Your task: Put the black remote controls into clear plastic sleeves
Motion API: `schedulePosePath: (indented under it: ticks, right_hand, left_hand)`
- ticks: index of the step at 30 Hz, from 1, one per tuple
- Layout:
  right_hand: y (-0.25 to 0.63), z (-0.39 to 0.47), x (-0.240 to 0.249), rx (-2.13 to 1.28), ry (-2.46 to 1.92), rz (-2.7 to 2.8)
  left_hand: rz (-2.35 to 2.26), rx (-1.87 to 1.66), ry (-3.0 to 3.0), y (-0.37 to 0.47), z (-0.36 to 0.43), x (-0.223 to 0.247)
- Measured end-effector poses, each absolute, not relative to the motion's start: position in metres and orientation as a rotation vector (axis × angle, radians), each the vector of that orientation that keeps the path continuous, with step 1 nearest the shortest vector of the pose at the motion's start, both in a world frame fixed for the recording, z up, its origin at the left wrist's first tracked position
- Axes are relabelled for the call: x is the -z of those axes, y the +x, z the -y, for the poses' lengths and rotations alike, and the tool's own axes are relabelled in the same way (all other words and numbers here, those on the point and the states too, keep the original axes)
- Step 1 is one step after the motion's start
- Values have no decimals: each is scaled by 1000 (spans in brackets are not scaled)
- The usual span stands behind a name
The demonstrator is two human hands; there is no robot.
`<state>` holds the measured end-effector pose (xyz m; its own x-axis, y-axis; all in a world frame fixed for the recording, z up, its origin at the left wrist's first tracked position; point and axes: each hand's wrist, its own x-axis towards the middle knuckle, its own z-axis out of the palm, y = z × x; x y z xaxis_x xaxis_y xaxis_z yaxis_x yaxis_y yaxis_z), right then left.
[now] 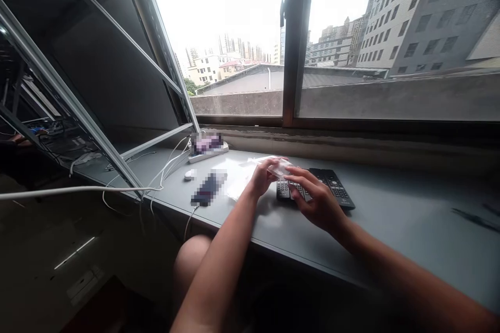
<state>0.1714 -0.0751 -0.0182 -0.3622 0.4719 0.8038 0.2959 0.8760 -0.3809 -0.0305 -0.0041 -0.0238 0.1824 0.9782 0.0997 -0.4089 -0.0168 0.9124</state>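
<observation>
My left hand (264, 177) is closed on a small piece of clear, crinkled plastic (279, 167), which looks like a thin bag. My right hand (318, 199) reaches in from the right with its fingers apart. Its index fingertip is at the plastic's near edge, and the thumb stands away from it. Under and behind the hands lie several black remote controls (336, 190) with grey buttons, partly hidden by my right hand. Left of my left wrist, bright white plastic (239, 179) is spread on the desk.
On the grey desk (394, 213), a blurred-out phone-like thing (207, 190) has a white cable attached. A power strip (209, 153), a small white object (189, 175) and loose cables (166, 171) lie leftward. A metal frame (113, 158) stands left. Dark tweezer-like tools (474, 218) lie far right.
</observation>
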Motion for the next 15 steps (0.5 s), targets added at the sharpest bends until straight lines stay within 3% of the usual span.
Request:
schedulePosePath:
  ticks: [15]
  right_hand:
    - [181, 55, 28, -175, -635, 1965]
  left_hand:
    - [-684, -1265, 1052, -23, 8, 19]
